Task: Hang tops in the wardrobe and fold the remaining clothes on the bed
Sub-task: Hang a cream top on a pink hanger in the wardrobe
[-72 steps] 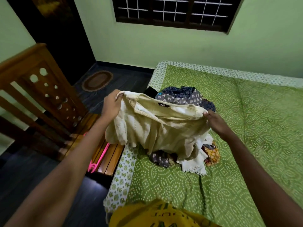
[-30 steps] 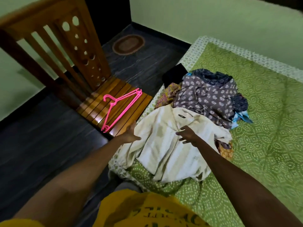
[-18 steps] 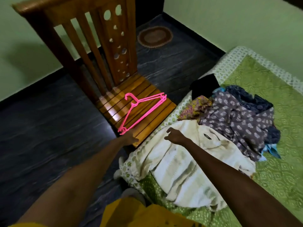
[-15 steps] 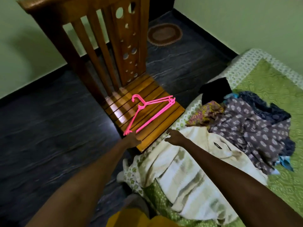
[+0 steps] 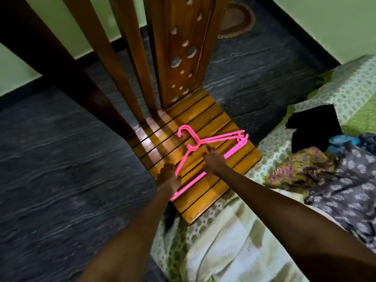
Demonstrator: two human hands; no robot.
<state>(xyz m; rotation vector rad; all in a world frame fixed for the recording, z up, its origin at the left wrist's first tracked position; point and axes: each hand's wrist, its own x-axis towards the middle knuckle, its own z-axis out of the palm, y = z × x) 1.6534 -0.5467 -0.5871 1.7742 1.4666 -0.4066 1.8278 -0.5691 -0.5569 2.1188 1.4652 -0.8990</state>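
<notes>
We had both hands down on the pink hangers (image 5: pixel 211 151), which lay flat on the slatted seat of the wooden chair (image 5: pixel 205 110) just beside the bed (image 5: pixel 350 92). There looked to be more than one hanger stacked together, hooks toward the chair back. Our left hand (image 5: pixel 169 176) sat at the near corner of the stack, by the seat's edge; the blur hid the fingers, so we could not tell whether they pinched the plastic or only touched it. Our right hand (image 5: pixel 213 161) lay over the middle of the hangers, just below the neck, with the fingers bent down onto the seat — whether they had closed on a bar we could not tell either.

The cream top (image 5: pixel 234 241) waited on the bed's near edge, under our right forearm, spread loosely. The other clothes — a grey printed garment (image 5: pixel 345 190), a yellow-and-pink patterned piece (image 5: pixel 295 167) and a black one (image 5: pixel 313 123) — sat in a heap further along the green bedspread, none folded.

We judged the step to be fetching a hanger for that cream top, with the task barely begun. The next move called for separating a single hanger from the stack, one hand pinning the rest, and bringing it back over the top's collar
</notes>
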